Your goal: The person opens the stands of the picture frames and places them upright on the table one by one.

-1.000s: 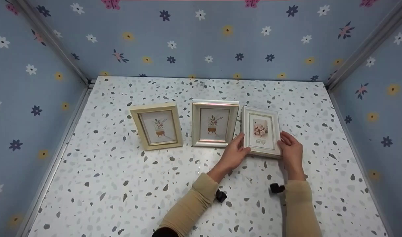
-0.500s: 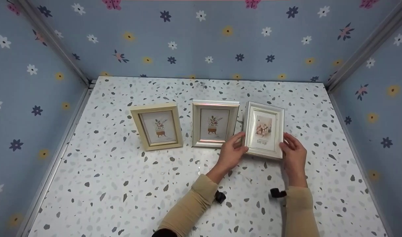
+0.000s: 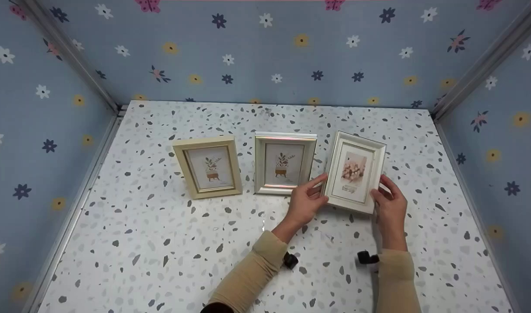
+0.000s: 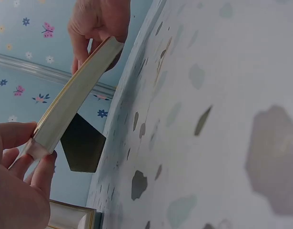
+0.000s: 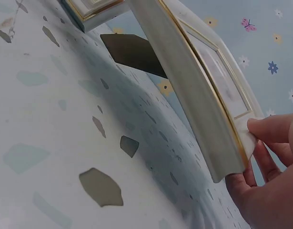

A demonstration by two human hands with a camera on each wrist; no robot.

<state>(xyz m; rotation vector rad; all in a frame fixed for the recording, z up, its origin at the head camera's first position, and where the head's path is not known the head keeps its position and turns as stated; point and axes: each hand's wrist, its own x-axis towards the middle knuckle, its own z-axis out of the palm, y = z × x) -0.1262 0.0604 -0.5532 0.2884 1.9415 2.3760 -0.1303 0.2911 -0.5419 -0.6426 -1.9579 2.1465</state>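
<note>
Both hands hold a white picture frame (image 3: 355, 171) with a pink flower print, tilted with its face toward the head camera. The left hand (image 3: 306, 204) pinches its lower left side, and the right hand (image 3: 390, 208) grips its lower right side. In the left wrist view, the frame's edge (image 4: 72, 93) runs between the two hands, and a dark stand leg (image 4: 83, 144) sticks out behind. The right wrist view shows thumb and fingers at a corner of the frame (image 5: 198, 90), its lower edge off the tabletop. A silver-white picture frame (image 3: 285, 163) stands close to the left hand.
A cream-gold picture frame (image 3: 209, 167) stands further left on the speckled white table (image 3: 196, 261). Blue flowered panels (image 3: 265, 52) enclose the back and both sides. Black camera mounts (image 3: 368, 257) project from the wrists.
The white picture frame has risen from lying nearly flat to a steeper tilt and shifted a little right. The right hand has moved slightly right with it. The other two frames have not moved.
</note>
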